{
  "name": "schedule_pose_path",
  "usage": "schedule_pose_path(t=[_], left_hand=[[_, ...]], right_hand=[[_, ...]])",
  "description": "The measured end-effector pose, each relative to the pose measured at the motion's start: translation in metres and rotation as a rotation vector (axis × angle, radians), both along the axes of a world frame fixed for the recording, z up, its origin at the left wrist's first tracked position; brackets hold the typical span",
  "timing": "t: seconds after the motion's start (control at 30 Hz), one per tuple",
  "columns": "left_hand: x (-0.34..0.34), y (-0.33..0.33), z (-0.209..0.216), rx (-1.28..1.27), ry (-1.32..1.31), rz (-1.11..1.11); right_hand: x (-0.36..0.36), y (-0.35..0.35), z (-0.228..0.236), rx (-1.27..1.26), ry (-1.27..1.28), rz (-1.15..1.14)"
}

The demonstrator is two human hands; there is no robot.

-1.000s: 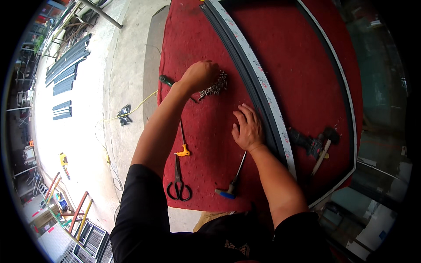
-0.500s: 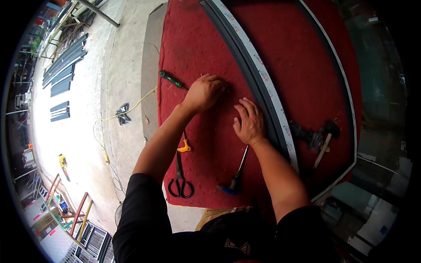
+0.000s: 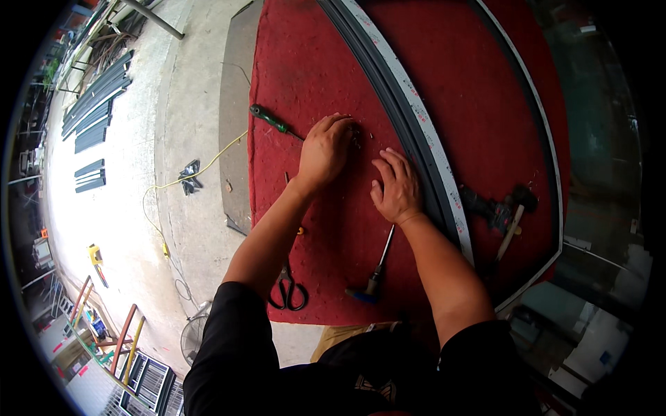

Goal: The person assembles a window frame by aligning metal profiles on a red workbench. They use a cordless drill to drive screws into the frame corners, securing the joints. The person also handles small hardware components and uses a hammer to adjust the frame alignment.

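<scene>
Here, with left hand point(image 3: 325, 152) curled by screws point(image 3: 356, 134), hold impossible to tell, and right hand point(image 3: 399, 191) loosely spread, empty, beside frame point(image 3: 420, 114).

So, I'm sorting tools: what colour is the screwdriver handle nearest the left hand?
The handle is green, partly dark; see the head view.

floor point(image 3: 198, 104): pale concrete, left, brightly lit | strips point(image 3: 95, 118): dark, far left | pole point(image 3: 154, 18): far left | fan point(image 3: 195, 338): near left | table point(image 3: 305, 62): red-covered, right of floor | right edge: dim

Red table point(image 3: 298, 62) bearing frame point(image 3: 444, 170), screws point(image 3: 356, 141), green screwdriver point(image 3: 270, 119), scissors point(image 3: 285, 276), blue-handled tool point(image 3: 374, 281), drill point(image 3: 498, 218), hammer point(image 3: 511, 233)
</scene>
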State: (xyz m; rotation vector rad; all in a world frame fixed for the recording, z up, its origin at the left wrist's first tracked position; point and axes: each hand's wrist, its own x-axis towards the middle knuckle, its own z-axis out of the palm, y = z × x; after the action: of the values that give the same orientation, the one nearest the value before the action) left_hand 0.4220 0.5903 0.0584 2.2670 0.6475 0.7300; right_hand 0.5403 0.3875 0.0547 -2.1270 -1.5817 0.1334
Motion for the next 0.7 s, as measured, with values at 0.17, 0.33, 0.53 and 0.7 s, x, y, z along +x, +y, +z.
schedule_pose_path(t=[0.17,0.33,0.53,0.7], left_hand=[[0.036,0.022,-0.009,0.216,0.046,0.074],[0.058,0.020,-0.009,0.331,0.071,0.120],[0.056,0.022,0.002,0.277,0.316,0.034],[0.024,0.025,0.045,0.041,-0.146,0.313]], right_hand=[[-0.004,0.005,0.001,0.011,-0.004,0.015],[-0.003,0.003,0.002,-0.002,-0.011,0.012],[-0.002,0.003,0.002,0.004,0.007,0.012],[-0.002,0.003,0.001,0.002,0.026,0.011]])
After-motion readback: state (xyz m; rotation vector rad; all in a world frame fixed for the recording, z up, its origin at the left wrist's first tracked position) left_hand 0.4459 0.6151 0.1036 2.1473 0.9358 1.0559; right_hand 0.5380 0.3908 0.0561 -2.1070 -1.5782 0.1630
